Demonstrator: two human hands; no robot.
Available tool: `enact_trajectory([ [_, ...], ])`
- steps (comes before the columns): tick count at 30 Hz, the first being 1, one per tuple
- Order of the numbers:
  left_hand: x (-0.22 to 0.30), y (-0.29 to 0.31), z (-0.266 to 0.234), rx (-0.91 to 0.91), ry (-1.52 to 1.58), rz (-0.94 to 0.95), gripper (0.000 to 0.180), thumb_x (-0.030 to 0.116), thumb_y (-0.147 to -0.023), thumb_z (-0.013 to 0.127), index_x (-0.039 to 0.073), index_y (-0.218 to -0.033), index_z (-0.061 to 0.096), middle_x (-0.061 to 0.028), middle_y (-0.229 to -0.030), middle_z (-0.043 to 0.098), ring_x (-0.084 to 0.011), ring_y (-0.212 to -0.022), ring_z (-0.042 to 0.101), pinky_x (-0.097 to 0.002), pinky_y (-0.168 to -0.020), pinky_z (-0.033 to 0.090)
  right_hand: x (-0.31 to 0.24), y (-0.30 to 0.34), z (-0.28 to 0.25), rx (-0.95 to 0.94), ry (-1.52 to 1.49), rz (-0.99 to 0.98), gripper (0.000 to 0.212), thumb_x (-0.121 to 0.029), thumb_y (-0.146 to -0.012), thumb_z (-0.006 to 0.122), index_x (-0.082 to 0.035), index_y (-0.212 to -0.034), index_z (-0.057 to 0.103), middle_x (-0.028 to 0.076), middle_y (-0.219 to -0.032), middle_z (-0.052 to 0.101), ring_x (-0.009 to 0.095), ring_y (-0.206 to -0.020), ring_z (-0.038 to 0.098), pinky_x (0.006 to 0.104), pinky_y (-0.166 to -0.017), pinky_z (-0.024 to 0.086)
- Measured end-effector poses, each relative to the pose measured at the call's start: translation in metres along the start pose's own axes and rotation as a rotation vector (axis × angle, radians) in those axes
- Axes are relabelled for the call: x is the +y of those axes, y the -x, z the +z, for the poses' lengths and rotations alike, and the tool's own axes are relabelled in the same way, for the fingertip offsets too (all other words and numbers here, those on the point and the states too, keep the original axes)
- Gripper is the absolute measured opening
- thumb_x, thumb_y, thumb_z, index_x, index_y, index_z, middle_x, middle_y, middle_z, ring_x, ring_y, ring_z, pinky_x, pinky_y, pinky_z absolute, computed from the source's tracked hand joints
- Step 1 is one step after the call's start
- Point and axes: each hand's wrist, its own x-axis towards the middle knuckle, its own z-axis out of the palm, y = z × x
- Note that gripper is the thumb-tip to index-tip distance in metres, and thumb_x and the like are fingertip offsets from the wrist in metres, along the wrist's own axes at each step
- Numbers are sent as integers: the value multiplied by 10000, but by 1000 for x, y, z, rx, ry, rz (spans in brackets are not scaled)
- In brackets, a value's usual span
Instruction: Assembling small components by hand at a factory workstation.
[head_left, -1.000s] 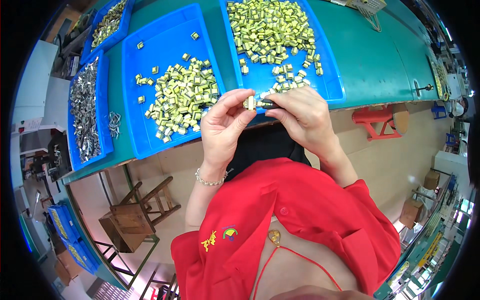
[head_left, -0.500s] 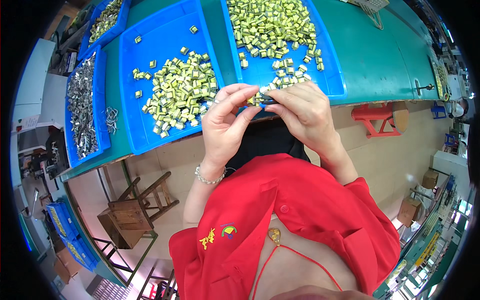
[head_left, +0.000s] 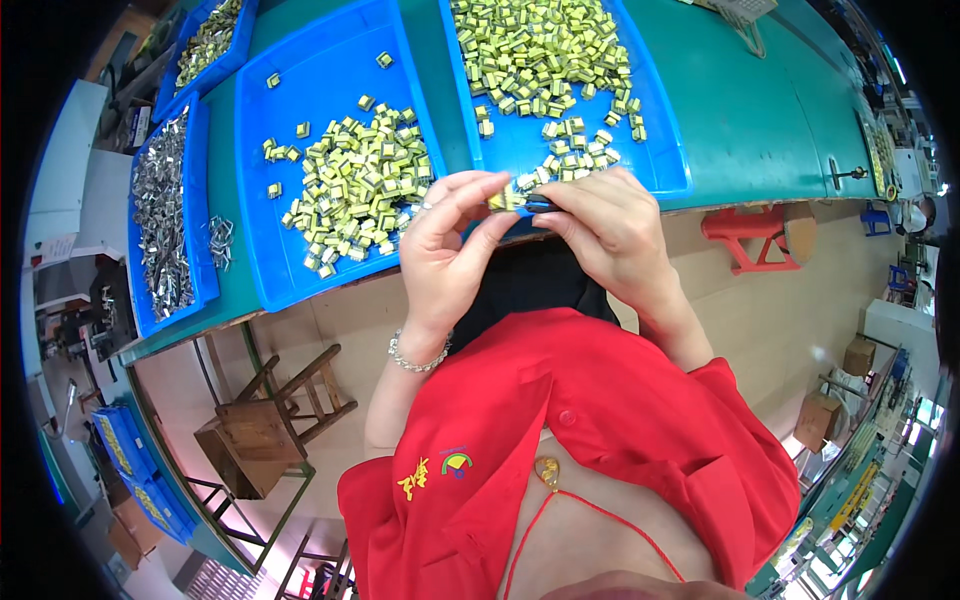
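My left hand (head_left: 445, 240) pinches a small yellow-wrapped transformer (head_left: 501, 200) between thumb and fingertips. In my right hand (head_left: 615, 220) is a slim tool with a dark handle (head_left: 541, 204); its tip meets the transformer, and most of it is hidden by my fingers, so its kind cannot be told. Both hands are close together at the table's front edge. Just beyond them lies a blue tray (head_left: 655, 150) full of similar yellow transformers. A second blue tray (head_left: 320, 75), to the left, has a looser heap of them.
At the far left a narrow blue bin (head_left: 200, 200) holds silvery metal clips, with a few clips (head_left: 220, 242) on the green table (head_left: 760, 130) beside it. Another blue bin (head_left: 246, 45) stands behind. A wooden stool (head_left: 262, 430) and a red stool (head_left: 752, 238) are on the floor.
My hands stay in nearly the same place. The transformer and the tool's tip show a little more between my fingers, the tool drawn slightly to the right.
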Motion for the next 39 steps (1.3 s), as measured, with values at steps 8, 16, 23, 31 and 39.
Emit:
enact_trajectory([
  [8, 6, -68, -22, 198, -134, -193, 223, 73, -843, 688, 13, -1050, 629, -75, -1014, 617, -161, -942, 608, -294, -738, 513, 15, 4, -4, 70, -97, 173, 321, -54, -722, 782, 17, -1014, 668, 109, -841, 680, 223, -737, 626, 303, -661, 492],
  [16, -31, -115, 26, -527, -1682, 332, 82, 87, -726, 612, 107, -714, 691, -85, -850, 637, -229, -871, 625, -337, -695, 527, 37, 12, -22, 139, -80, 108, 312, -94, -751, 752, -4, -1035, 661, 105, -832, 672, 271, -762, 643, 355, -681, 488],
  [23, -36, -110, 17, -655, -1911, 262, 136, 100, -827, 575, 112, -750, 687, -73, -819, 639, -231, -820, 649, -331, -646, 533, 37, 29, -21, 134, -46, 150, 283, -219, -833, 688, -13, -1019, 635, 117, -895, 658, 275, -853, 630, 372, -740, 460],
  [31, -19, -113, 19, -620, -1605, 277, 72, 126, -786, 665, 84, -842, 649, -131, -854, 643, -306, -826, 640, -404, -672, 518, 24, 32, -27, 138, -5, 182, 316, -256, -854, 672, -8, -1043, 628, 117, -880, 639, 286, -836, 617, 378, -737, 453],
  [39, 16, -92, -27, -311, -1038, 372, 205, 151, -809, 681, 53, -988, 659, -104, -898, 635, -239, -734, 584, -351, -641, 472, 5, 26, -31, 204, -161, 241, 318, -279, -853, 662, 9, -983, 630, 165, -876, 653, 347, -838, 622, 429, -710, 474],
])
